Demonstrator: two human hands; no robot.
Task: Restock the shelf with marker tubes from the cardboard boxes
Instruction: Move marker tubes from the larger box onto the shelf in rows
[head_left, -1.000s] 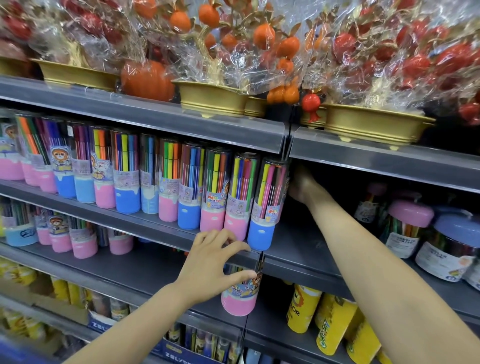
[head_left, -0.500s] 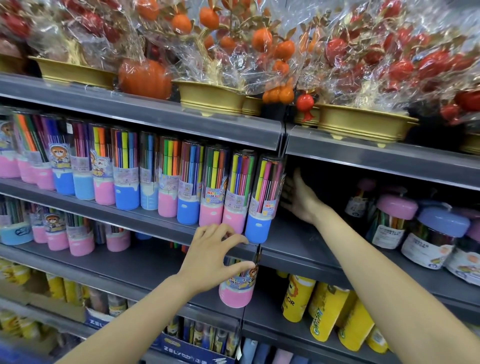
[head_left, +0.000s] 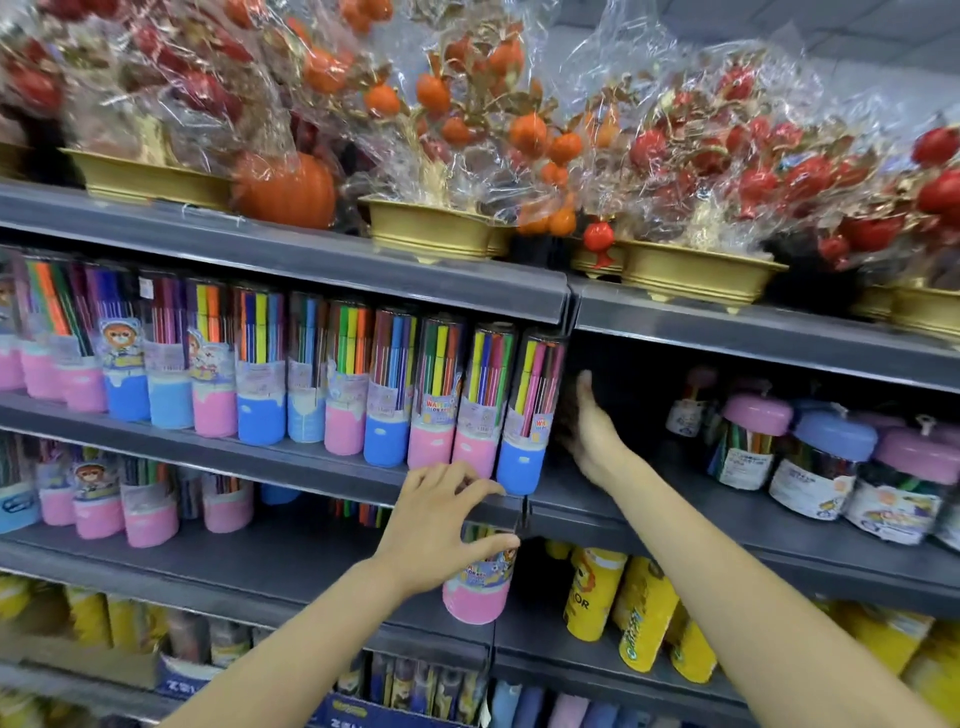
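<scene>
Since a second ago right hand (head_left: 589, 423) has pulled out from behind the row's end tube (head_left: 530, 410), fingers now straight and together beside it; placement looks settled. Left hand (head_left: 441, 525) still curls round a pink-based marker tube (head_left: 478, 582) under the shelf (head_left: 322, 467) front edge. Row tubes hold upright coloured markers; lidded jars (head_left: 826, 457) far right.

A row of clear marker tubes (head_left: 291, 364) with pink or blue bases stands upright, side by side, along the front of the grey shelf (head_left: 218, 447), coloured pens showing through their upper halves. The rightmost tube (head_left: 530, 410), blue-based, stands at the row's end by the shelf divider. One pink-based tube (head_left: 480, 584) is held below the shelf edge, roughly upright.
</scene>
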